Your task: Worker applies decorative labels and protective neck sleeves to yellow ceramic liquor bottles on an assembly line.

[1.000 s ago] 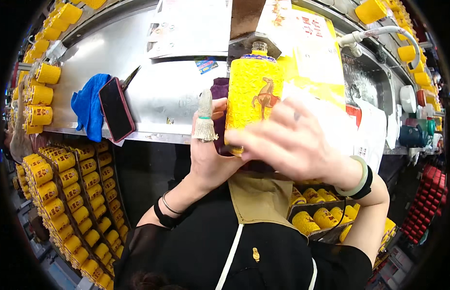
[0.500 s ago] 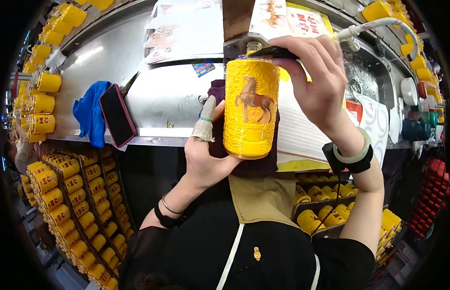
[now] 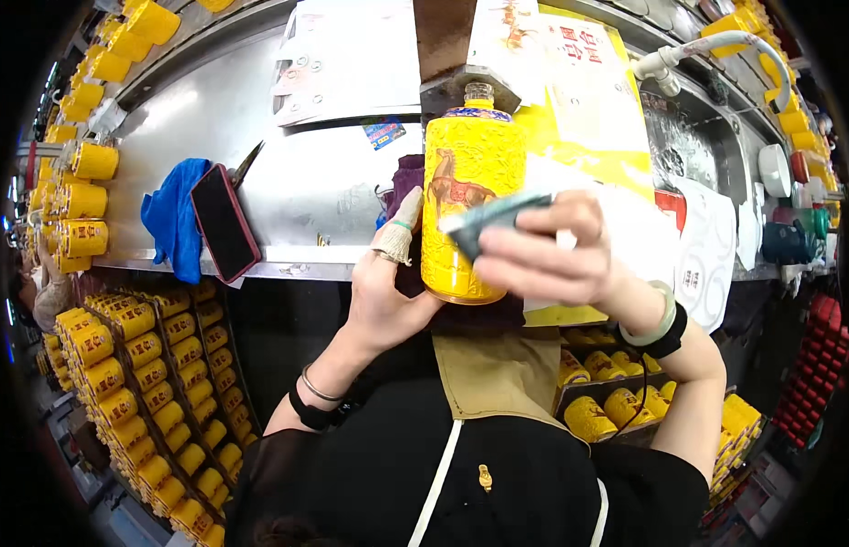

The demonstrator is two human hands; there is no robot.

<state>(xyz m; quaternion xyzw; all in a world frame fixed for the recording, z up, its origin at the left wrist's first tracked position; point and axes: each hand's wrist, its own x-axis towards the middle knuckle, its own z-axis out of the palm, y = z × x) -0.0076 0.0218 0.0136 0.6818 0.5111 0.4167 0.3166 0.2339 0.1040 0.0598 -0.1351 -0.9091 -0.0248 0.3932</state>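
Observation:
A yellow embossed bottle (image 3: 476,146) with a horse picture and a blue-patterned shoulder stands in front of me, its clear glass neck uncovered. My left hand (image 3: 388,296) grips its lower left side; a pale cloth finger cover with a green band sits on one finger. In my right hand (image 3: 557,255) is a dark grey-green flat piece (image 3: 493,221), smeared by motion. It lies across the bottle's front, over the lower part of the horse; whether it touches the surface I cannot tell. Purple cloth (image 3: 406,178) shows beside the bottle.
A red-edged phone (image 3: 224,223) leans by a blue cloth (image 3: 176,219) at left. White printed sheets (image 3: 347,68) lie at the back. On the right are a sink (image 3: 684,137) and a hose (image 3: 735,41). Stacked yellow bottles (image 3: 137,401) fill racks below left.
My right hand has come down from the bottle's shoulder to its front with the flat piece. The bottle has turned slightly, its horse shifting left. My left hand keeps its grip.

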